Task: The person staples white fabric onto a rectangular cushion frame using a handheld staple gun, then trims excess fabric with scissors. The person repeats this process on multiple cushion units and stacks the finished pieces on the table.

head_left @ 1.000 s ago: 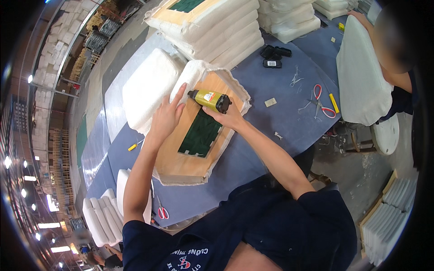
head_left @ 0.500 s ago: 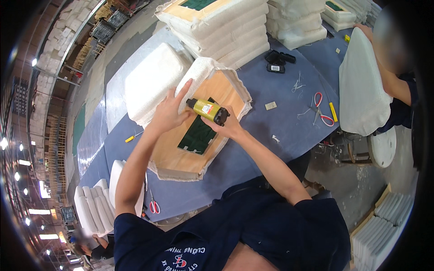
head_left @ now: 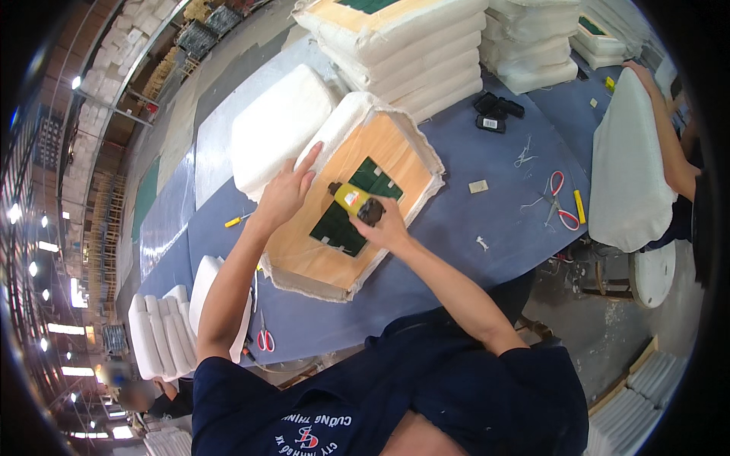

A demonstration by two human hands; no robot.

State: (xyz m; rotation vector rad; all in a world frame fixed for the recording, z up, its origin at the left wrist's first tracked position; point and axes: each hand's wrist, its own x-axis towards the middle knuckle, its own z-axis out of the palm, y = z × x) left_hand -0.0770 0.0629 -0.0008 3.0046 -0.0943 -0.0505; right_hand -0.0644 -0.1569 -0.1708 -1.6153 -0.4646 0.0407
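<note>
My right hand [head_left: 385,228] is closed around a yellow-green and black power tool [head_left: 354,199], held over a seat cushion. Its black nose points to the upper left. The seat cushion [head_left: 296,262] lies with its wooden underside up, cream fabric around its rim and a dark green panel [head_left: 382,178] in the middle. My left hand [head_left: 284,196] is open, index finger stretched out, at the cushion's left fabric side. Whether the tool's nose touches the wood cannot be told. A white cushion [head_left: 281,125] lies just beyond my left hand.
Tall stacks of cream cushions [head_left: 411,61] stand at the back of the blue-grey table [head_left: 449,266]. Black cases [head_left: 498,110], red-handled scissors [head_left: 561,201] and a yellow tool [head_left: 580,207] lie at right. Left are a yellow screwdriver [head_left: 237,220] and scissors [head_left: 265,338]. A co-worker holds a cushion [head_left: 631,171].
The whole view has shifted a little. The power tool has turned slightly and moved down-left over the cushion, showing more of the green panel. My left thumb has drawn in toward its fingers.
</note>
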